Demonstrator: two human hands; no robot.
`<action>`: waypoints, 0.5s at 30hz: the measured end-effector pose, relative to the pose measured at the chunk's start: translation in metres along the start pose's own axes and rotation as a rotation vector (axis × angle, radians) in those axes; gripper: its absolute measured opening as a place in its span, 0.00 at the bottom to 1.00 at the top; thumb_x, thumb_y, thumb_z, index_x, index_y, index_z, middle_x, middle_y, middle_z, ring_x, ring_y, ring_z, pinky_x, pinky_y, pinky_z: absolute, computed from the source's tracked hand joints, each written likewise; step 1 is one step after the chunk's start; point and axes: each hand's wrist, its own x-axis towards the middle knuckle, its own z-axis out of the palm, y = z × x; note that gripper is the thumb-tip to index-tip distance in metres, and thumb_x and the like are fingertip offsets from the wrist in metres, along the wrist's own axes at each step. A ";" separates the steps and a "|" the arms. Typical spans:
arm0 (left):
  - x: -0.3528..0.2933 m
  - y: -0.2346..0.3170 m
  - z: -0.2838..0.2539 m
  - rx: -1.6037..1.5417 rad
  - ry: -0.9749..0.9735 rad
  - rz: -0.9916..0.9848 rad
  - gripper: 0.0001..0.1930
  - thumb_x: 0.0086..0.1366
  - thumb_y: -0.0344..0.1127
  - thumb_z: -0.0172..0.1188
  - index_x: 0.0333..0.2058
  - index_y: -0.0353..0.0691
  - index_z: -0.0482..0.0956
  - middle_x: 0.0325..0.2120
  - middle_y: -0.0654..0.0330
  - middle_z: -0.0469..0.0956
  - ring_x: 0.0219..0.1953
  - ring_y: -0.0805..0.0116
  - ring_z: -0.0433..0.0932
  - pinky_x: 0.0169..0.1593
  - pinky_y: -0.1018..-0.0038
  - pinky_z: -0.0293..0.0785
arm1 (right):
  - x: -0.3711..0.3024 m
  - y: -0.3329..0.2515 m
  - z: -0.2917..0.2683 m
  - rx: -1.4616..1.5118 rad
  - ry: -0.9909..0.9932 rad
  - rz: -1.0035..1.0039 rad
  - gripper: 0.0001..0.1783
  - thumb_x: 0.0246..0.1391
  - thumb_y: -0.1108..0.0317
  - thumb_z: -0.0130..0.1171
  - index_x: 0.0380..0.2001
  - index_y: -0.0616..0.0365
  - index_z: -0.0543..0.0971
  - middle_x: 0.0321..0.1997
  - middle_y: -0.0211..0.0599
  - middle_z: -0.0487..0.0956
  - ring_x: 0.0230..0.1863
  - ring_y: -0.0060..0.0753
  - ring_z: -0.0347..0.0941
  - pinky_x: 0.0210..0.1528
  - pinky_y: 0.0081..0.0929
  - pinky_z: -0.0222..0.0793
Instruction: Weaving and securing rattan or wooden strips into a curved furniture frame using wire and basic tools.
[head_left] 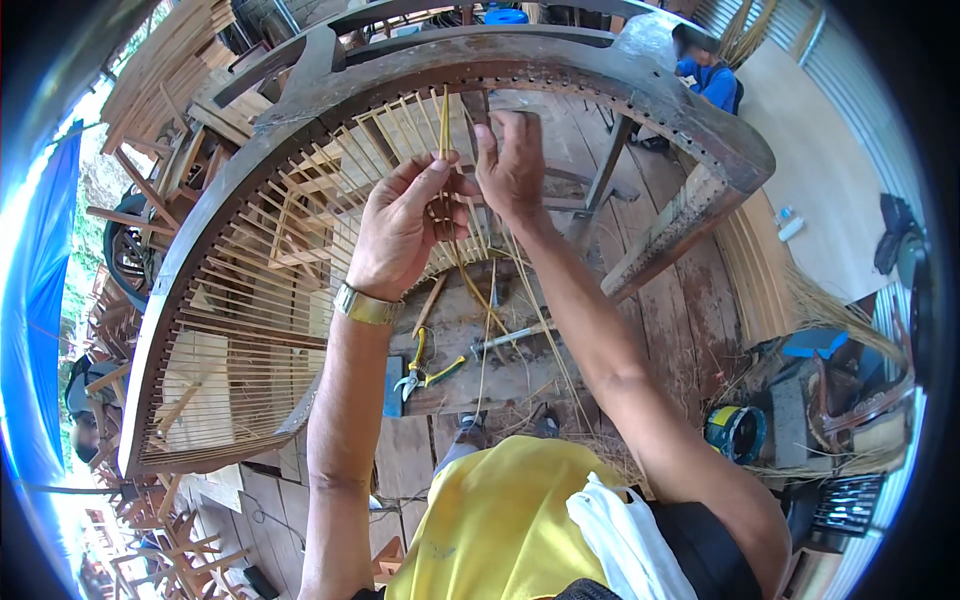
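Observation:
A large curved wooden frame (203, 250) arches in front of me, with a row of holes along its rim. Pale cane strands (262, 290) are strung across its left part, side by side. My left hand (405, 215), with a metal watch on the wrist, pinches a bundle of yellowish cane strands (444, 125) just below the frame's top rail. Close to its right, my right hand (513, 170) is raised with fingers curled and thumb up; what lies inside the curl is hidden. Loose strand ends hang below both hands.
Below the hands lie yellow-handled pruning shears (430, 366), a hammer-like tool (515, 335) and a blue flat block (393, 386). A dark tub (735, 432) stands at right. Wooden chair frames (165, 540) pile up at left. A person in blue (712, 84) sits at the far right.

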 end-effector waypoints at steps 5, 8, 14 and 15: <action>0.000 0.004 -0.005 -0.005 0.061 0.043 0.18 0.93 0.50 0.73 0.64 0.42 0.88 0.45 0.59 0.94 0.37 0.71 0.93 0.43 0.66 0.96 | 0.033 -0.031 0.024 -0.067 0.096 -0.237 0.37 0.59 0.61 0.91 0.66 0.57 0.83 0.68 0.58 0.82 0.67 0.72 0.80 0.70 0.70 0.76; -0.001 -0.003 0.012 -0.055 0.082 0.036 0.17 0.94 0.49 0.72 0.64 0.42 0.87 0.45 0.58 0.94 0.37 0.70 0.93 0.43 0.66 0.96 | 0.038 -0.029 0.047 -0.109 0.071 -0.155 0.53 0.52 0.56 0.94 0.74 0.60 0.76 0.70 0.62 0.80 0.70 0.75 0.80 0.70 0.70 0.78; -0.006 -0.017 0.012 -0.099 0.054 0.033 0.17 0.93 0.50 0.73 0.62 0.43 0.86 0.46 0.59 0.93 0.40 0.71 0.94 0.45 0.64 0.98 | 0.024 -0.041 0.071 0.054 -0.005 0.016 0.47 0.65 0.71 0.82 0.81 0.64 0.70 0.74 0.71 0.75 0.71 0.84 0.81 0.70 0.71 0.85; -0.011 -0.016 0.003 -0.083 0.050 0.043 0.17 0.93 0.51 0.73 0.62 0.43 0.86 0.46 0.60 0.93 0.40 0.71 0.94 0.45 0.64 0.98 | 0.017 -0.061 0.064 -0.009 -0.016 -0.007 0.41 0.71 0.75 0.76 0.82 0.65 0.71 0.76 0.71 0.74 0.71 0.83 0.82 0.69 0.68 0.88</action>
